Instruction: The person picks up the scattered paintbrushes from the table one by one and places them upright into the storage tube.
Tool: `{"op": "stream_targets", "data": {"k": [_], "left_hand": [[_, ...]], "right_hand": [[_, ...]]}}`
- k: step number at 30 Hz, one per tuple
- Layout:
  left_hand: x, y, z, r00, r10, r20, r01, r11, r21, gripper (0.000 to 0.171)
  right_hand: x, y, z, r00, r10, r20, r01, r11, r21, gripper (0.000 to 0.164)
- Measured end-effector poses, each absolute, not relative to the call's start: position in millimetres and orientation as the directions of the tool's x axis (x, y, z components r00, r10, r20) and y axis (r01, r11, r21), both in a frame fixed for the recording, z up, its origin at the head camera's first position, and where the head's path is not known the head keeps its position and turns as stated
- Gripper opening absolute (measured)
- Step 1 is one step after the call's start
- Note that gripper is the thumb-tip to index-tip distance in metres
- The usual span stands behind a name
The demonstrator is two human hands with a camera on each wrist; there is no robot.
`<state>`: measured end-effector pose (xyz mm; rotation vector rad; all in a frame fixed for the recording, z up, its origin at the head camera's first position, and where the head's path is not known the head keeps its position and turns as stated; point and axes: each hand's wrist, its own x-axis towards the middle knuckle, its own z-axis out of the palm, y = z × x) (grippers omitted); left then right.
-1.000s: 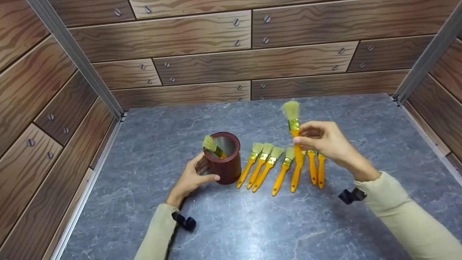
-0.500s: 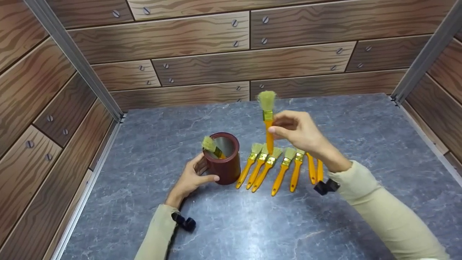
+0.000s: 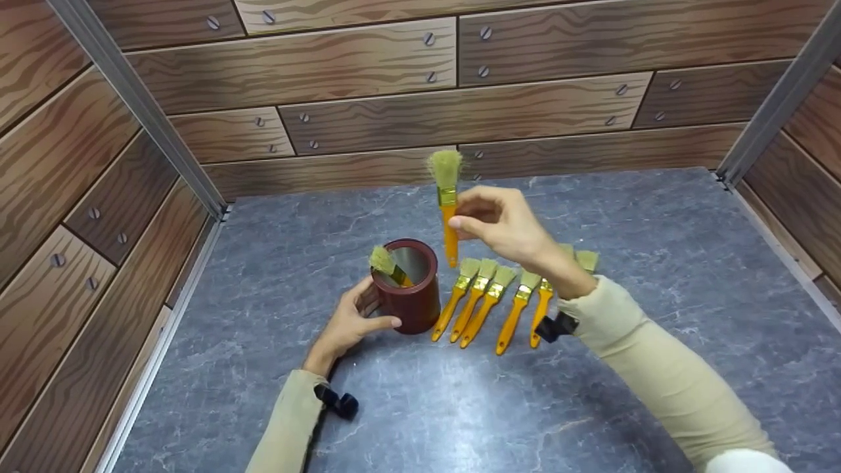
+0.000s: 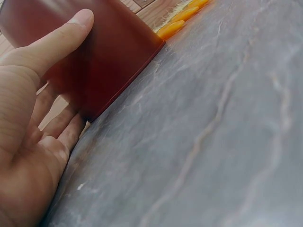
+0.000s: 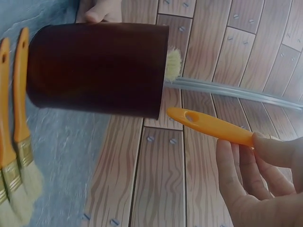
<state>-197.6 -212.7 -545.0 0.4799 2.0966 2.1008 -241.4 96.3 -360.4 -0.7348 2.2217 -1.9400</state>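
A paintbrush (image 3: pixel 448 203) with an orange handle stands upright in my right hand (image 3: pixel 506 223), bristles up. The thumb and fingertips pinch its handle. In the right wrist view, the orange handle's holed end (image 5: pixel 208 125) is just beyond the rim of the dark red can (image 5: pixel 99 71). On the table, my left hand (image 3: pixel 351 322) holds the side of this can (image 3: pixel 414 305), thumb in front and fingers behind. Another paintbrush (image 3: pixel 387 266) leans inside it, bristles over the left rim. In the left wrist view, the thumb (image 4: pixel 61 45) presses the can's wall (image 4: pixel 109 61).
Several paintbrushes lie in a row on the grey marbled table (image 3: pixel 420 407), right of the can; the nearest paintbrush (image 3: pixel 453 299) is close beside it. My right forearm partly covers others. Wood-patterned walls (image 3: pixel 394 59) enclose the back and sides.
My right hand has carried the upright paintbrush left and up, from above the row to near the can's right rim. The left hand and the can stay put.
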Motion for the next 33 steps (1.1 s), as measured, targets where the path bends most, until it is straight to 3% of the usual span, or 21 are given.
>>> {"op": "stream_targets", "data": {"k": [21,33], "left_hand": [[-199,-215,-546,-0.933,0.331,0.141,0.145,-0.014,0.989,0.093],[-200,-214,-546,-0.933,0.331,0.14,0.143,-0.016,0.99,0.092]], "right_hand": [[-254,38,-377,-0.854,-0.43,0.293,-0.352,0.064,-0.934,0.018],[-254,20,-388,-0.86,-0.441,0.257,-0.332,0.102,-0.938,0.02]]}}
